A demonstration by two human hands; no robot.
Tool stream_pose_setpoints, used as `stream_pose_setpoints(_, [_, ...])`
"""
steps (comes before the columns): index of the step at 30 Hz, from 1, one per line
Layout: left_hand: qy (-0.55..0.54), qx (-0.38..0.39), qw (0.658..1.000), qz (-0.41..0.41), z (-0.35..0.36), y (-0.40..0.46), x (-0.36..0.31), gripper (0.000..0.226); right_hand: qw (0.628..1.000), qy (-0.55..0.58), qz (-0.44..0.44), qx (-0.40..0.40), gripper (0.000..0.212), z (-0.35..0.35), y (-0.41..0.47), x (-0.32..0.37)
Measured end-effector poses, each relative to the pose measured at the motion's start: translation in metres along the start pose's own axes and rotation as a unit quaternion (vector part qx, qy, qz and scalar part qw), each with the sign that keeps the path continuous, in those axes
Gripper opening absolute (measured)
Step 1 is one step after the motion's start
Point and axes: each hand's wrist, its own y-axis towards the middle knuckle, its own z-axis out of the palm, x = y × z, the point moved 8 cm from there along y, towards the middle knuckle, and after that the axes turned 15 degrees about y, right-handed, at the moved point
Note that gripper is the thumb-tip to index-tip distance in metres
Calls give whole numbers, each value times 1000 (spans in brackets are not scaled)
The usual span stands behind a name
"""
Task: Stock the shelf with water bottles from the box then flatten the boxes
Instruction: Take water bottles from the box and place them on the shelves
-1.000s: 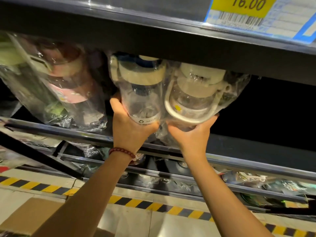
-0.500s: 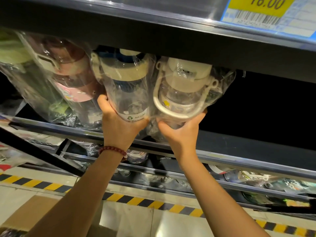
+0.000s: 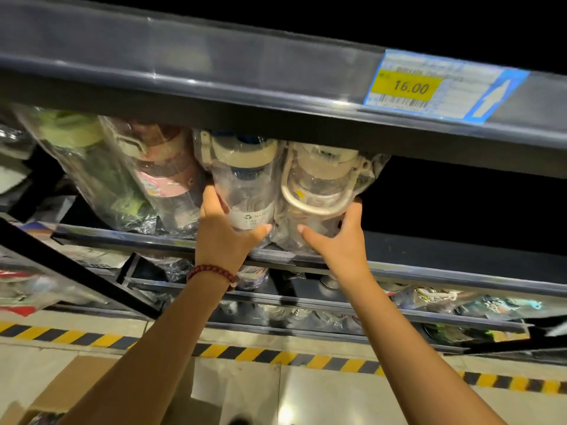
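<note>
Two plastic-wrapped water bottles stand side by side on the dark shelf point(image 3: 429, 265). My left hand point(image 3: 225, 231) grips the lower body of the blue-topped bottle point(image 3: 245, 182), thumb on its right side. My right hand point(image 3: 339, 240) holds the base of the cream bottle point(image 3: 322, 182) with the loop handle, thumb on its left. Left of them stand a wrapped pink bottle point(image 3: 159, 173) and a green bottle point(image 3: 82, 154). A corner of the cardboard box point(image 3: 79, 381) shows at the bottom left.
The upper shelf edge point(image 3: 245, 78) carries a yellow 16.00 price tag point(image 3: 408, 87) and overhangs the bottle tops. Right of the cream bottle the shelf is dark. Lower shelves point(image 3: 337, 305) hold more wrapped goods. Yellow-black hazard tape point(image 3: 276, 357) runs across the floor.
Both hands have pushed the two bottles further under the upper shelf and shifted their grip lower on the bodies. The view has tilted up, showing more of the upper shelf.
</note>
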Motion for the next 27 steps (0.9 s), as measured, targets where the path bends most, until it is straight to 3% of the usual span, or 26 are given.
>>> stream_pose_setpoints(6, [40,70,997,9,-27,-62,-26,80,980,-198,37,5,59,-31,-70,35])
stream_pose_setpoints(9, [104,116,982,108,-25,-115,-59,83,941,-338,22,22,52,-49,-125,50])
stream_pose_setpoints(14, [248,239,886,310,5,-199,-121,87,886,-463,29,-7,55,-91,-217,57])
stream_pose_setpoints(20, [239,301,781,492,30,-308,-179,69,857,-494,104,-102,60,-154,-334,59])
stream_pose_setpoints(27, [282,402,647,583,80,-441,-245,57,803,-486,223,-263,57,-265,-464,54])
